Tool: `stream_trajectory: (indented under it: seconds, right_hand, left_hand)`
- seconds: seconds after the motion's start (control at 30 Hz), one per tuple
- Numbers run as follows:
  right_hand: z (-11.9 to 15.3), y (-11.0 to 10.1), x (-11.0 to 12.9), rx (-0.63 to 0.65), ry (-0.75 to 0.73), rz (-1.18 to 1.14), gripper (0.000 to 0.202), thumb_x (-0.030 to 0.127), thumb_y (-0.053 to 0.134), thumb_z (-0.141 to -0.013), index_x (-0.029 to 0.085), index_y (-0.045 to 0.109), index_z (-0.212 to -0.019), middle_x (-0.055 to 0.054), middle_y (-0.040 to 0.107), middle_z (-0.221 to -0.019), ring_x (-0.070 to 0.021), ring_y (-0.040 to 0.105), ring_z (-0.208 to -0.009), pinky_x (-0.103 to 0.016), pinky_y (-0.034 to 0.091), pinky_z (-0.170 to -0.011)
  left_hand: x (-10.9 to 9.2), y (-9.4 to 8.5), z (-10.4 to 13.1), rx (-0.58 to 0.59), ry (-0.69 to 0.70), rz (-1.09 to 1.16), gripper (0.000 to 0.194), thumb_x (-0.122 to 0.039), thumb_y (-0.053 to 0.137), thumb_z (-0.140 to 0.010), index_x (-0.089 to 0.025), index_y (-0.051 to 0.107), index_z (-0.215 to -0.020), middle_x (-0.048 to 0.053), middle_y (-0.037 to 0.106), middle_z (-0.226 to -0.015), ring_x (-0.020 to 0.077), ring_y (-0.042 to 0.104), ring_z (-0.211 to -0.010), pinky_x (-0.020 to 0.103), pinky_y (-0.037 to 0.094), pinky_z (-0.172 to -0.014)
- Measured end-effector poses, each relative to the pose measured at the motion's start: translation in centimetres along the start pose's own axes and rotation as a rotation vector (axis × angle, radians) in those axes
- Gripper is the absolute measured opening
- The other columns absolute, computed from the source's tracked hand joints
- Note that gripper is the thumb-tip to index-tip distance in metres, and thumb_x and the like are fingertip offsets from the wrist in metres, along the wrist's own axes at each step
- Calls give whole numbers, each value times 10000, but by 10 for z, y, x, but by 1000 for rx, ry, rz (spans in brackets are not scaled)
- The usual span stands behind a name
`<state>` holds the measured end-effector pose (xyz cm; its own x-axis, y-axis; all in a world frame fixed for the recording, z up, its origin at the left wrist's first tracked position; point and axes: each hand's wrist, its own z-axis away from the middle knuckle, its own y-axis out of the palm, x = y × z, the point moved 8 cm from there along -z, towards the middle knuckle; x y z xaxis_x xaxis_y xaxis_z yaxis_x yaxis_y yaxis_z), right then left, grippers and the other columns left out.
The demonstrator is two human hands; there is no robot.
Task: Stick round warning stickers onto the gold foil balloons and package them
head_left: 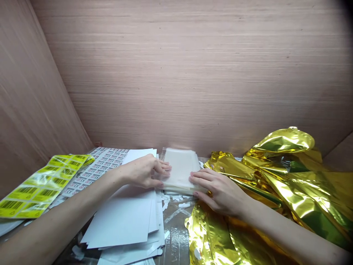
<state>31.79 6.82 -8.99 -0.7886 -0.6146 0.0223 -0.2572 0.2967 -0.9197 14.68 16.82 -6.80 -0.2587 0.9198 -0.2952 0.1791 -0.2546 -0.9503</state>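
Note:
A stack of clear plastic bags [180, 163] lies flat at the middle of the table, close to the back wall. My left hand [146, 171] rests on the stack's left edge, fingers stretched out and thumb apart. On the right edge lies my right hand [213, 187], also with its fingers extended and the thumb low at the near corner. Neither hand has anything gripped. Under my left wrist is a pile of white paper sheets [124, 221]. Crumpled gold foil balloons [275, 184] lie beside and beneath my right forearm.
Yellow barcode label sheets [41, 187] lie at the left, next to a sheet of small printed stickers [102, 163]. Small white scraps [180, 205] and tape strips are on the dark table surface [176, 239]. A wooden wall [193, 73] stands behind.

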Motion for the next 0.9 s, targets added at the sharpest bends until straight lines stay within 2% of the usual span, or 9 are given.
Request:
stream_trajectory:
  seconds: [0.07,0.17,0.27,0.37,0.47,0.63,0.7,0.8,0.9]
  right_hand:
    - [1,1,-4,-14,29,-14,381,308,618,-990,154,676,-1333,-130,693,-1374,-306,635,-1234,-502,538,-1080]
    - [2,3,-11,-21,91,-13,538,358,696,-930,109,632,-1403,-177,644,-1436,-333,619,-1285,-522,517,-1114]
    - [-1,4,-15,-10,99,0,671,398,742,-886,64,587,-1447,-229,599,-1473,-372,598,-1324,-534,522,-1106]
    - [-7,2,-16,11,63,4,592,383,702,-931,55,610,-1415,-232,650,-1408,-367,640,-1260,-516,553,-1059]
    - [-14,1,-15,48,0,5,429,358,628,-994,108,673,-1340,-187,713,-1320,-342,680,-1175,-488,580,-994]
    - [-25,-2,-15,78,-53,-1,315,351,578,-1032,161,734,-1228,-155,729,-1299,-293,700,-1139,-422,568,-994]
    - [-27,-4,-14,90,-62,-7,290,341,577,-1033,166,745,-1191,-142,743,-1268,-281,710,-1106,-402,572,-968]
    - [-30,-6,-14,104,-63,-8,274,327,542,-1051,181,760,-1133,-121,769,-1192,-270,722,-1026,-390,579,-895]
    - [-33,-6,-19,86,-31,-7,281,297,522,-1063,185,760,-1161,-116,788,-1109,-250,732,-953,-362,571,-846]
  left_hand:
    - [2,-1,1,-11,-16,3,382,-273,791,-851,-260,769,-1233,90,647,-1428,247,605,-1352,378,475,-1144]
    - [4,-2,0,-48,-34,8,380,-284,732,-910,-255,739,-1288,81,662,-1412,245,577,-1382,381,467,-1156]
    - [4,-3,-3,-98,-48,18,352,-316,619,-1002,-233,710,-1331,82,684,-1382,216,612,-1345,351,469,-1150]
    - [1,-3,-5,-125,-47,10,346,-330,582,-1025,-230,706,-1333,91,671,-1398,225,621,-1334,368,477,-1140]
    - [-4,-2,-6,-138,-23,-22,353,-340,665,-964,-211,728,-1286,125,662,-1409,286,584,-1373,445,481,-1130]
    - [-10,-1,-8,-176,51,-67,670,-456,901,-728,-183,692,-1304,149,685,-1380,348,544,-1402,498,472,-1127]
    - [-12,2,-9,-172,79,-76,591,-441,899,-745,-198,714,-1251,137,714,-1337,330,613,-1332,458,510,-1081]
    - [-15,4,-10,-153,119,-76,325,-389,826,-845,-227,756,-1118,98,754,-1265,264,729,-1138,365,565,-960]
    - [-20,2,-11,-157,152,-94,212,-338,775,-889,-234,760,-1073,85,770,-1220,241,749,-1056,348,566,-916]
